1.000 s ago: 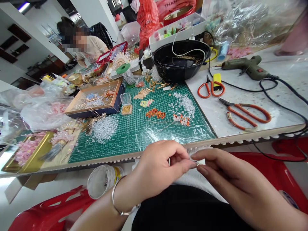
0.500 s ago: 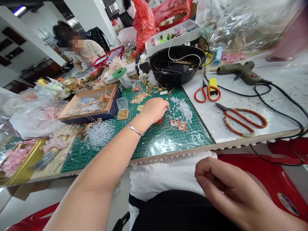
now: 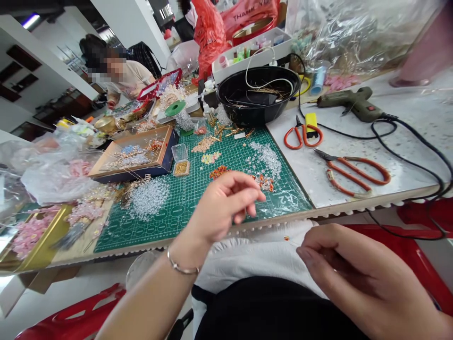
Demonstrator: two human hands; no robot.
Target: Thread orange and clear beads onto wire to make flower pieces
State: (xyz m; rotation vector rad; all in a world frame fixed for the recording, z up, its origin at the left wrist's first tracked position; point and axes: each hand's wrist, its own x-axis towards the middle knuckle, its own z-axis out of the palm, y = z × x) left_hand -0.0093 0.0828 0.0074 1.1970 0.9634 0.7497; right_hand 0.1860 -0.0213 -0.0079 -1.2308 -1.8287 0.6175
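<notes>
My left hand (image 3: 226,203) hovers over the front edge of the green cutting mat (image 3: 198,215), its fingers curled and thumb pressed in; anything between them is too small to make out. Over my lap, my right hand (image 3: 357,278) is closed in a pinch. A thin wire showed at these fingertips a moment ago; now it is too fine to follow. A tiny orange bead piece (image 3: 286,238) shows just off those fingertips, against the white cloth (image 3: 255,259). Behind my left hand lie orange beads (image 3: 218,171), a clear-and-orange beaded piece (image 3: 265,182) and clear beads (image 3: 267,158).
Red-handled pliers (image 3: 354,172), small scissors (image 3: 302,134) and a glue gun (image 3: 354,104) lie on the right. A black basin (image 3: 255,106) stands behind the mat. Left are a shallow box (image 3: 166,158) and a clear bead pile (image 3: 146,198). A person (image 3: 123,75) sits across.
My left hand has drawn back from the orange beads toward me and the table edge. My right hand has shifted slightly right. An orange bead piece now shows near its fingertips.
</notes>
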